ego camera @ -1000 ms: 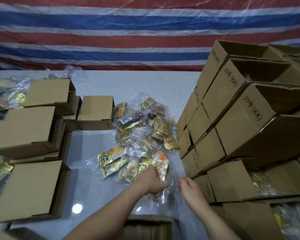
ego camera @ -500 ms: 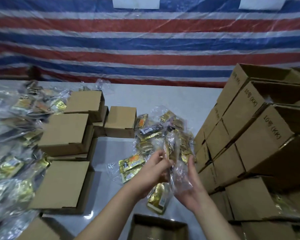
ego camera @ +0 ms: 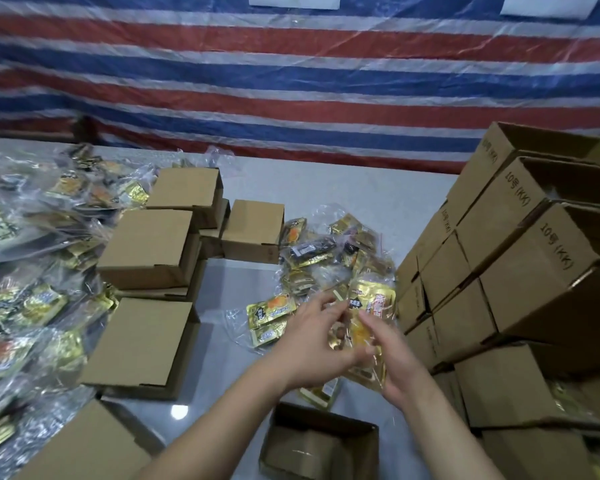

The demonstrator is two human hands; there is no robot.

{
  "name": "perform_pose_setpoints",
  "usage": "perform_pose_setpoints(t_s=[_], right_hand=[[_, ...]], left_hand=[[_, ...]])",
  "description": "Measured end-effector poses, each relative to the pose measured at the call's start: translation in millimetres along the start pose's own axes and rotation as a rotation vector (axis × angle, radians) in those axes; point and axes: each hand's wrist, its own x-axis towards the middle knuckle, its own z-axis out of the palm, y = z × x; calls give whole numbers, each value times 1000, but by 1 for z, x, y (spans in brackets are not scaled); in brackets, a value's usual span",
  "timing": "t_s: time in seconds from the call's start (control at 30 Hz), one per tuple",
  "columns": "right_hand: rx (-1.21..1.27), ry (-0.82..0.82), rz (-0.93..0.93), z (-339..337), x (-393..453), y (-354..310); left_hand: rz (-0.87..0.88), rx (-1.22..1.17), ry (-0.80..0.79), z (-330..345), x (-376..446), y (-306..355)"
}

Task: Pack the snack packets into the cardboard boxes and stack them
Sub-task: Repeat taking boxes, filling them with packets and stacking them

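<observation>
Both hands hold one clear bag of gold snack packets [ego camera: 370,306] above an open cardboard box [ego camera: 321,445] at the near edge. My left hand [ego camera: 312,344] grips the bag from the left, fingers spread over it. My right hand [ego camera: 390,355] grips it from the right and below. The bag's lower end hangs between my hands, just above the open box. More bagged snack packets [ego camera: 329,258] lie on the grey table [ego camera: 343,192] behind my hands.
Closed small boxes [ego camera: 146,247] lie left of centre, another [ego camera: 253,230] further back. A tall stack of boxes [ego camera: 520,271] fills the right side. Heaps of bagged packets [ego camera: 32,289] cover the left. A striped tarp [ego camera: 291,81] hangs behind.
My hands lifted a bag of packets off the pile and drew it toward me, above the open box. The view tilted up and to the left.
</observation>
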Motion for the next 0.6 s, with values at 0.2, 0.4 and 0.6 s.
perform_pose_setpoints(t_s=[0.2,0.4,0.6], right_hand=[[-70,-35,99,-31,-24,22],[-556,-112,82,-28,-34,59],[-1242,-486,202,-27,-20,100]], left_hand=[[-189,-175,-203,2,-36,-82],[-289,-159,-316,51,-64,-132],[-324,-368,-189,68,-74,-139]])
